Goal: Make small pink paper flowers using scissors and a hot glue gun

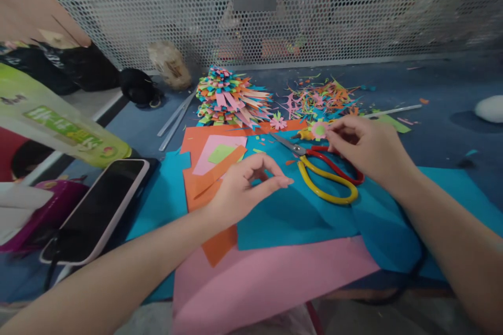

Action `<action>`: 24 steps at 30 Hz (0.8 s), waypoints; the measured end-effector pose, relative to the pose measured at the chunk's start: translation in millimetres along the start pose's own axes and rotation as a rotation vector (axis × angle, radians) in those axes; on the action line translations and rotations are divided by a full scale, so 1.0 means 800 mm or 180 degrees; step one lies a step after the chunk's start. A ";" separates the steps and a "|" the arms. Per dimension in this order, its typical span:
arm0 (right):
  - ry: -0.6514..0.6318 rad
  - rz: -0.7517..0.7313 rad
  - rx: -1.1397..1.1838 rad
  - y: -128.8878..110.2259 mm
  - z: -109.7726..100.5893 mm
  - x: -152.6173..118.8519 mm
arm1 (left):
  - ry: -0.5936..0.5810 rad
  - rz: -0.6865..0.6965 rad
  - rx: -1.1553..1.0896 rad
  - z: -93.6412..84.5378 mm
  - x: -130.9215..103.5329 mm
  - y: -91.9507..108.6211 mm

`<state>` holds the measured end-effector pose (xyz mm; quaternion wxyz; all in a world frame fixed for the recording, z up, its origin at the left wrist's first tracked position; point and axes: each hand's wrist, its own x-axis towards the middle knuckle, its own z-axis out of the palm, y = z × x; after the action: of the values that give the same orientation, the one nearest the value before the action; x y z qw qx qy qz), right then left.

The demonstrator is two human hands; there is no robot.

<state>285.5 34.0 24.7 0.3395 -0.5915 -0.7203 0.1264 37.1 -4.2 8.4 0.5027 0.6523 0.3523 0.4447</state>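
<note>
My right hand pinches a small paper flower, pink with a green centre, near the back of the blue paper. Over the middle of that paper, my left hand has thumb and fingertips pressed together; whatever they hold, if anything, is too small to name. Scissors with one red and one yellow handle lie between the hands, blades partly apart. Another pink flower lies behind the scissors, beside a heap of colourful fringed paper strips.
Paper shreds are scattered at the back. Orange paper and pink paper lie around the blue. At left are a phone and a green bottle. A mesh panel stands behind; a white round object sits right.
</note>
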 end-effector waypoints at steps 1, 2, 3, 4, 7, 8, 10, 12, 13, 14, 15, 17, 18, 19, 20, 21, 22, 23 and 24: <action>0.0012 -0.0024 0.0003 0.000 0.000 0.000 | 0.0065 0.0022 0.0039 -0.001 0.001 -0.001; 0.0022 -0.0041 0.0014 0.001 0.001 0.000 | 0.0094 0.0049 0.0106 -0.002 0.002 -0.002; 0.0005 -0.0051 0.0023 0.001 0.001 0.000 | 0.0091 0.0077 0.0199 -0.003 0.003 -0.002; -0.0005 -0.0061 0.0030 0.001 0.001 0.000 | 0.0060 0.0118 0.0294 -0.004 0.002 -0.001; -0.0037 -0.0061 0.0034 0.000 0.002 0.000 | -0.0373 0.0338 0.0393 -0.003 -0.002 0.009; -0.0049 -0.0054 0.0033 0.000 0.002 0.000 | -0.0676 0.0456 0.0343 -0.001 -0.004 0.014; -0.0067 -0.0050 0.0025 -0.001 0.001 0.000 | -0.1766 0.0727 0.0192 0.004 -0.008 0.024; -0.0085 -0.0075 0.0014 -0.002 0.002 0.000 | -0.2535 0.0994 0.0250 0.010 -0.010 0.029; -0.0081 -0.0100 0.0014 -0.003 0.002 0.000 | -0.2625 0.1082 0.0240 0.012 -0.011 0.030; -0.0073 -0.0128 0.0014 -0.003 0.002 0.000 | -0.2696 0.1107 0.0301 0.013 -0.011 0.029; -0.0065 -0.0154 0.0017 -0.003 0.001 0.000 | -0.2668 0.1124 0.0306 0.013 -0.011 0.027; -0.0065 -0.0170 0.0022 -0.004 0.001 0.000 | -0.2273 0.0969 0.0295 0.011 -0.011 0.021; -0.0071 -0.0159 0.0020 -0.004 0.001 0.000 | -0.2016 0.0934 0.0241 0.009 -0.012 0.018; -0.0088 -0.0140 0.0015 -0.005 0.001 -0.001 | -0.1809 0.0842 0.0241 0.007 -0.013 0.016; -0.0108 -0.0119 0.0008 -0.005 0.000 -0.001 | -0.1651 0.0741 0.0267 0.005 -0.013 0.014; -0.0130 -0.0102 -0.0003 -0.005 0.000 -0.001 | -0.1584 0.0673 0.0317 0.004 -0.014 0.012; -0.0140 -0.0094 -0.0013 -0.005 0.001 -0.001 | -0.1601 0.0650 0.0433 0.002 -0.014 0.011; -0.0145 -0.0094 -0.0022 -0.005 0.001 -0.001 | -0.1657 0.0703 0.0635 0.002 -0.015 0.009; -0.0144 -0.0101 -0.0027 -0.005 0.002 -0.001 | -0.1742 0.0805 0.0922 0.002 -0.015 0.007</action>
<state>281.8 32.3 25.8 0.3225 -0.5784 -0.7377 0.1312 34.6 -17.1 11.2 0.4215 0.8507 0.1800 0.2572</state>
